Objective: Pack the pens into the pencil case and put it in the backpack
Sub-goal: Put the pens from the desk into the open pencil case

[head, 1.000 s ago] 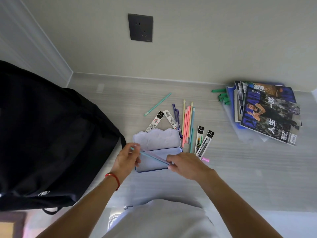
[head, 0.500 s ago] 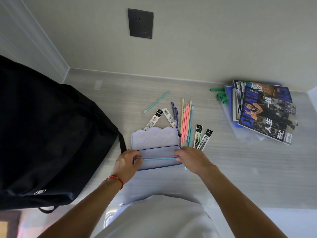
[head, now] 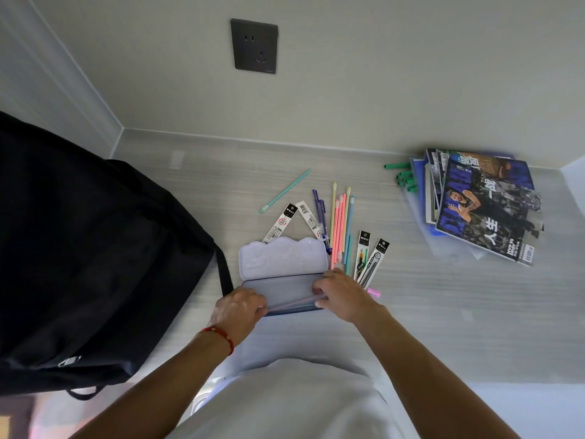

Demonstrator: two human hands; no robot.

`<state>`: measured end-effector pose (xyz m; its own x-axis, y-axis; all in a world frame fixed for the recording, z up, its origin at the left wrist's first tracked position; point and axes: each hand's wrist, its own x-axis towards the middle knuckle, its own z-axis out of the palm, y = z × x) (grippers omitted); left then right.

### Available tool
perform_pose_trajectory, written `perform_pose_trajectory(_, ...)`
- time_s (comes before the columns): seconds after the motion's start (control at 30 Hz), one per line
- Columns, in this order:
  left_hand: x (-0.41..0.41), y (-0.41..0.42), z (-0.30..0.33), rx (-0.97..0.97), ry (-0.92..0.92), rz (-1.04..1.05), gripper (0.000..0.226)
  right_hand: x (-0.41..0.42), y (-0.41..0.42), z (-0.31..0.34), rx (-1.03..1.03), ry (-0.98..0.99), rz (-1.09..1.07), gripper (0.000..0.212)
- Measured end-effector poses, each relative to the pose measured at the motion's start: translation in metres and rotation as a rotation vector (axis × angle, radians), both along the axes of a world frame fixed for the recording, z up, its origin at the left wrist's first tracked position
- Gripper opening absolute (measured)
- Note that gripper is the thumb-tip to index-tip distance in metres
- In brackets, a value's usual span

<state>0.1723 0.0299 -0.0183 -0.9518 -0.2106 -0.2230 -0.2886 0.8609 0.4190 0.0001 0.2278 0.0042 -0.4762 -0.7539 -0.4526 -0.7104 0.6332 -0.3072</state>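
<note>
A pale lilac pencil case (head: 281, 259) lies open on the grey table, with its cloud-edged lid tipped back. Across the tray's near side lie a few thin pens (head: 291, 304), purple and teal. My left hand (head: 237, 310) pinches their left ends and my right hand (head: 343, 296) pinches their right ends. Behind the case lies a row of loose pastel pens (head: 340, 226), with dark blue pens (head: 319, 210) beside it and a single teal pen (head: 285, 191) further back. The black backpack (head: 79, 248) stands to the left, almost touching the case.
Packaged refills lie behind the case (head: 280, 228) and to its right (head: 368, 258). A small pink cap (head: 375, 293) sits by my right hand. A stack of magazines (head: 481, 204) with green markers (head: 402, 177) occupies the back right. The wall carries a dark socket (head: 254, 45).
The pens, held tilted above the case a second ago, came down level into the tray and now sit by its near edge. Both hands moved down with them.
</note>
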Motion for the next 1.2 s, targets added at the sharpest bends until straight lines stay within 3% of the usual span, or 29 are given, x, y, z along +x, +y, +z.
perform_pose_trajectory(0.07,-0.003,-0.001,0.001,-0.020,-0.022,-0.025,0.022,-0.001,0.004,0.000,-0.047,-0.048,-0.040,0.025)
perform_pose_trajectory(0.2,-0.005,-0.004,0.000,-0.045,-0.046,-0.055,0.021,0.005,0.012,-0.002,-0.164,0.002,-0.103,0.012)
perform_pose_trajectory(0.6,-0.010,-0.009,0.001,-0.136,-0.081,-0.132,0.013,0.015,0.020,-0.011,-0.277,0.002,-0.181,0.010)
perform_pose_trajectory(0.73,-0.009,-0.009,0.002,-0.114,-0.085,-0.144,0.021,0.013,0.025,-0.012,-0.391,0.082,-0.481,0.007)
perform_pose_trajectory(0.87,-0.010,-0.009,0.003,-0.114,-0.097,-0.126,0.024,-0.007,0.026,-0.010,-0.134,0.137,-0.786,0.019)
perform_pose_trajectory(1.0,-0.009,-0.007,0.004,-0.131,-0.079,-0.124,0.022,-0.009,0.023,-0.013,0.112,0.125,-0.781,0.031)
perform_pose_trajectory(1.1,-0.008,-0.006,0.007,-0.101,-0.048,-0.070,0.021,-0.007,0.021,-0.016,0.106,0.059,-0.830,0.030)
perform_pose_trajectory(1.2,-0.007,-0.005,0.010,-0.042,0.020,-0.014,0.018,-0.009,0.023,-0.014,-0.044,-0.019,-0.960,0.026)
